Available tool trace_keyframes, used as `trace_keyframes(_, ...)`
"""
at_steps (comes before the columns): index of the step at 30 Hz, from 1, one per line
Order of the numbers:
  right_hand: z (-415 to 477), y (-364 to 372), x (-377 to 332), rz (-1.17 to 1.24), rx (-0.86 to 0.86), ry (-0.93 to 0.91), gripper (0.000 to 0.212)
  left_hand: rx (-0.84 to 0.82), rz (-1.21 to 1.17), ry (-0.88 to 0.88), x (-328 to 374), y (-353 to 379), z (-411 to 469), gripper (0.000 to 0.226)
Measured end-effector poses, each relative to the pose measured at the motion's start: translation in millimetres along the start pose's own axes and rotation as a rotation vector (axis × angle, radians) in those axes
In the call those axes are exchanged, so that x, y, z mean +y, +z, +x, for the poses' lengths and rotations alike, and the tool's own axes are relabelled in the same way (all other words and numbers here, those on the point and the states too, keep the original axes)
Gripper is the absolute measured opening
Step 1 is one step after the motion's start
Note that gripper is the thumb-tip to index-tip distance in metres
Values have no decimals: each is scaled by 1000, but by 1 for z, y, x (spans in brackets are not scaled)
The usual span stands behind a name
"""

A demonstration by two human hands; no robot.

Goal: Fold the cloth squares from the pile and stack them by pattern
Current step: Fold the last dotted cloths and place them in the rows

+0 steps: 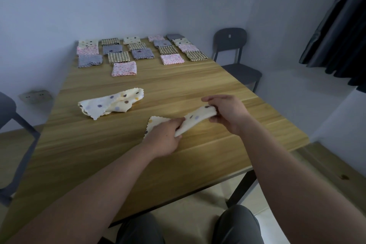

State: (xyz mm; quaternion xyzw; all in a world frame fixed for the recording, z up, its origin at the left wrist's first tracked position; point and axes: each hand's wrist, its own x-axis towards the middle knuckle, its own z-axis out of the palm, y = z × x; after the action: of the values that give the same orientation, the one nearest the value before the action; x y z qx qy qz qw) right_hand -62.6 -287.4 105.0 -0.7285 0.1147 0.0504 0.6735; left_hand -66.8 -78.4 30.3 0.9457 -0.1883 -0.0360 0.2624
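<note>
**Both hands grip one dotted cloth**

The cream dotted cloth (pixel 195 119) is stretched between the two hands over the near-middle of the table (pixel 178 85). The left hand (pixel 164 137) has its fingers curled round the cloth's lower left end. Beyond its knuckles a scalloped corner of the same cloth lies flat on the wood. The right hand (pixel 227 114) holds the other end a little higher, with the fabric pinched between curled fingers above and the thumb side below. That end is bunched inside the grip, so the exact finger placement cannot be told. Between the hands the cloth forms a narrow, folded band that slopes up toward the right.

A second cloth (pixel 107 106) of the same cream dotted pattern lies loosely crumpled to the left, well apart from both hands. At the far end of the table, folded squares (pixel 138 51) lie in rows: pink floral, grey, brown check and cream dotted. One pink square (pixel 124 68) lies nearest the person.

A dark chair (pixel 230 41) stands at the table's right side, and a dark curtain (pixel 340 25) hangs at the far right.
</note>
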Motion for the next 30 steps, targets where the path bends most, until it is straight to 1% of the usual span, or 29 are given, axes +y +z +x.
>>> trace_keyframes(2, -6, -4, -12, 166, -66, -5, 39, -2, -95, -97, 7, -19, 0, 35)
trace_keyframes(4, -11, -8, -24, 244, -122, -49, 43, -62, -272, -207, 8, -39, 3, 30)
trace_keyframes(5, -13, -10, -30, 208, -131, -82, 40, -111, -446, -252, 9, -49, 5, 29)
trace_keyframes(7, -18, -13, -40, -8, -94, -134, 23, -200, -845, -319, 6, -68, 5, 33)
trace_keyframes(8, -20, -14, -45, -146, -44, -148, 19, -259, -960, -325, 4, -76, 5, 37)
trace_keyframes(9, -19, -15, -46, -277, 29, -162, 21, -334, -989, -313, 1, -84, 4, 41)
trace_keyframes(11, -11, -17, -44, -466, 188, -158, 28, -462, -914, -291, -6, -91, 5, 45)
trace_keyframes(12, -6, -17, -40, -536, 228, -124, 29, -493, -856, -305, -11, -91, 7, 43)
trace_keyframes(13, -1, -17, -34, -610, 244, -76, 30, -489, -801, -335, -16, -90, 10, 38)
trace_keyframes(14, 5, -18, -25, -700, 243, -24, 33, -448, -748, -367, -21, -87, 12, 32)
trace_keyframes(16, 16, -20, -4, -897, 217, 75, 40, -318, -610, -406, -28, -76, 16, 27)
trace_keyframes(18, 23, -22, 17, -991, 189, 143, 38, -149, -432, -396, -27, -62, 17, 31)
trace_keyframes(20, 29, -24, 36, -982, 180, 173, 35, 33, -200, -327, -15, -46, 13, 39)
trace_keyframes(22, 28, -26, 45, -921, 227, 175, 31, 190, 103, -172, 5, -28, 7, 43)
trace_keyframes(23, 27, -26, 46, -908, 245, 162, 31, 216, 185, -77, 15, -18, 5, 46)
trace_keyframes(24, 25, -26, 46, -896, 258, 150, 30, 192, 209, -1, 26, -8, 3, 51)
trace_keyframes(26, 21, -24, 43, -877, 277, 110, 29, 50, 218, 56, 42, 13, 3, 69)
trace_keyframes(28, 16, -20, 38, -871, 290, 48, 29, -103, 267, 14, 51, 34, 8, 93)
trace_keyframes(30, 7, -13, 32, -897, 297, -54, 29, -183, 325, -48, 53, 51, 11, 107)
